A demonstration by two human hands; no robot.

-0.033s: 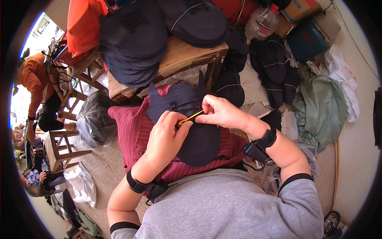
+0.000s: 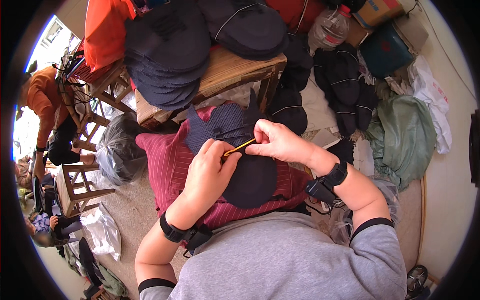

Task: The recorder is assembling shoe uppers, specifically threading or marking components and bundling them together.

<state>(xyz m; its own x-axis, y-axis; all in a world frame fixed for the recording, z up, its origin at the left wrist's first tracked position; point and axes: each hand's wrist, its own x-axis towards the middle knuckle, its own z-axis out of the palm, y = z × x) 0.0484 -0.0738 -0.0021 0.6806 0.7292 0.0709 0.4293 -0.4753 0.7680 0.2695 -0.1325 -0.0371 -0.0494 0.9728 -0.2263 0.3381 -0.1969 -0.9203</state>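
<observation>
Both hands are pinching a skinny yellow strip [image 2: 240, 147], left hand [image 2: 207, 165] at its 8 o'clock end, right hand [image 2: 280, 143] at its 2, just over a navy fabric piece [image 2: 227, 122] lying on maroon pinstriped cloth [image 2: 165, 162]. Going clockwise around the hands, there's a fat pile of dark pieces [image 2: 167, 37] at 11 on a wooden table [image 2: 240, 70], a red-capped clear jug [image 2: 327, 32] at 1, a green sack [image 2: 405, 135] at 3, a white plastic bag [image 2: 102, 232] at 8, and somebody in an orange top [image 2: 44, 95] bending over between 9 and 10.

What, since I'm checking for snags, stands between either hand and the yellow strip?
Nothing visible: the left hand and right hand already have their fingers at opposite ends of the yellow strip, over the dark cloth.
</observation>
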